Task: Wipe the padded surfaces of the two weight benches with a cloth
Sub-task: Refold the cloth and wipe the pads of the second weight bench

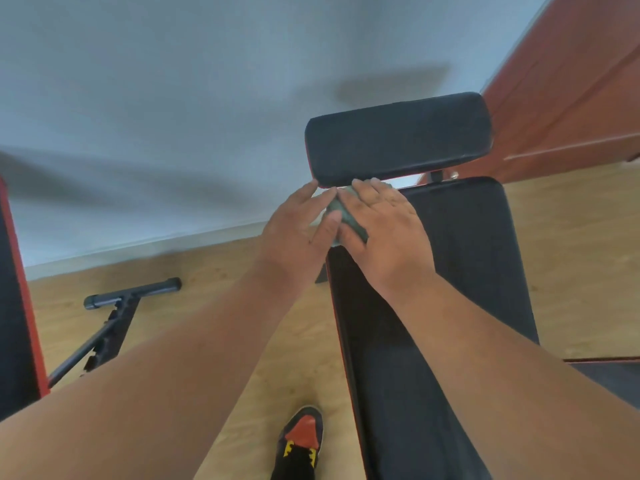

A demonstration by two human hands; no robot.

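While both hands meet over the far end of the bench (450,306), the step in hand looks like readying the cloth (341,211) to wipe the pads. The cloth, a small grey-green wad, sits between the hands at the bench's far left corner, just below the near edge of the headrest pad (398,140). The right hand (381,226) lies over the cloth with fingers fairly straight, covering most of it; whether its thumb pinches the cloth is hidden. The left hand (298,226) is beside it, its thumb against the cloth's edge and its fingers extended toward the headrest pad, so its grip reads as open and touching, not clenched.

To do this well, I would spread the wad flat under the right palm so more fabric meets the padding, then press evenly and draw long overlapping strokes along the bench from the far end toward the near end, keeping to the seams at the red-trimmed edges. The left hand can steady the headrest pad, which may swivel under pressure. A second bench (14,289) shows at the left edge and waits its turn.
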